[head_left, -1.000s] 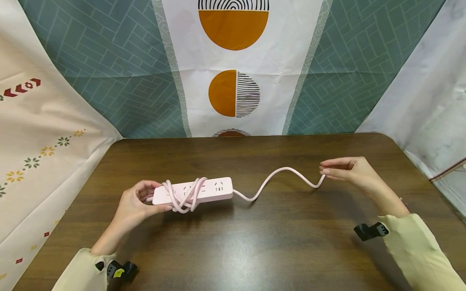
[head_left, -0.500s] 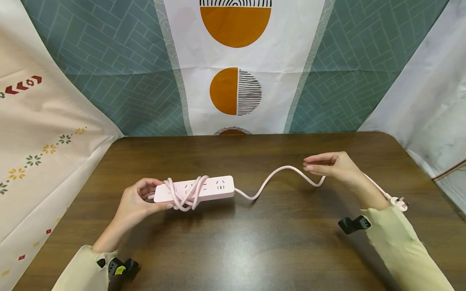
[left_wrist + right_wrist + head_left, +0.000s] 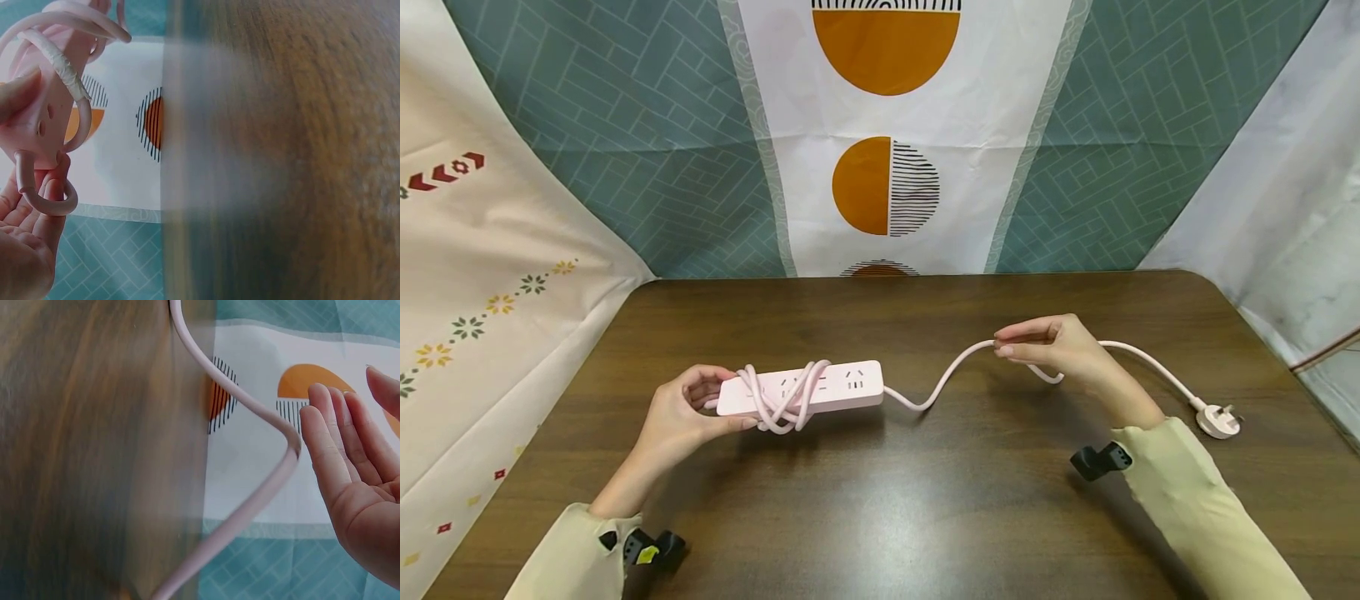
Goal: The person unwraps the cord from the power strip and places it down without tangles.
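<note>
A pale pink power strip [image 3: 850, 385] is held at its left end by my left hand [image 3: 681, 412], thumb on the near side and fingers behind. Part of its cord crosses over the strip in loops; the left wrist view shows a wrapped patch on one loop [image 3: 59, 67]. From the strip's right end the cord [image 3: 943, 385] runs in waves across the table to a plug [image 3: 1218, 422] with metal pins at the right. My right hand [image 3: 1067, 346] hovers over the cord's bend, fingers fairly straight. In the right wrist view, the cord [image 3: 250, 506] passes beside the fingertips, not between them.
The brown wooden table [image 3: 880, 517] ends at the back against a patterned cloth [image 3: 692, 192]. A cream cloth [image 3: 497, 275] hangs at the left and a whitish one [image 3: 1300, 192] at the right. Small black cameras [image 3: 1101, 461] sit at both wrists.
My right hand has let go of the cord's right part and moved left along it. The plug, hidden behind the right arm at first, now shows. My left hand keeps its grip on the power strip.
</note>
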`<action>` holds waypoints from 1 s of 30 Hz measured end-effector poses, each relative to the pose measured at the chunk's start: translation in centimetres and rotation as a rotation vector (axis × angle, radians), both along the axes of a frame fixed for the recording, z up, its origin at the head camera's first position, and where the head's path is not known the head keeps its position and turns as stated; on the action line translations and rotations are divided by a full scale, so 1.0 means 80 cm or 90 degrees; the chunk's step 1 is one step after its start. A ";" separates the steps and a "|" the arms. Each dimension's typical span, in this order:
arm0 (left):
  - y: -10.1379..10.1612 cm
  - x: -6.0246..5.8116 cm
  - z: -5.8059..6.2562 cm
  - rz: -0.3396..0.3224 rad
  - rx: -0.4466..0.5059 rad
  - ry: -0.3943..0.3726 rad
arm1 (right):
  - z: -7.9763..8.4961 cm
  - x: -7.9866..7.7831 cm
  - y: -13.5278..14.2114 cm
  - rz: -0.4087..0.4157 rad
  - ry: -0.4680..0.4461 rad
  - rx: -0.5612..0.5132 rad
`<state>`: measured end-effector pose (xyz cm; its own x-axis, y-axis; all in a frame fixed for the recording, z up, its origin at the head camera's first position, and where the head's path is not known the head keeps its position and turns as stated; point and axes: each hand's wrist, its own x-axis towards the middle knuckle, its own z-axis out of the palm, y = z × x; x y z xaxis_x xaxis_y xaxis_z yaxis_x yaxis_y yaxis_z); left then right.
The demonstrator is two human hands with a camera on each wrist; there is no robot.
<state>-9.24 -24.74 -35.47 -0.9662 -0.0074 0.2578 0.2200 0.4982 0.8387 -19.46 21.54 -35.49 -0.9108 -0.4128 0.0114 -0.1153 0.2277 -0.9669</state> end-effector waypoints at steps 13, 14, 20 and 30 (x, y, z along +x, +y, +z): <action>0.000 0.000 0.002 -0.009 0.010 0.006 | 0.030 0.021 -0.052 -0.007 -0.043 0.011; 0.001 0.000 0.002 -0.009 0.011 0.006 | 0.030 0.021 -0.055 -0.004 -0.037 0.018; 0.001 -0.001 0.004 -0.010 0.004 0.012 | 0.026 0.019 -0.069 0.011 -0.027 0.034; 0.000 -0.002 0.003 -0.017 0.011 0.018 | 0.016 0.019 -0.092 0.046 -0.039 0.017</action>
<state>-9.37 -24.72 -35.25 -0.9585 0.0131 0.2850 0.2564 0.4774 0.8405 -17.95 14.15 -34.20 -0.8776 -0.4762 -0.0547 -0.0735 0.2465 -0.9663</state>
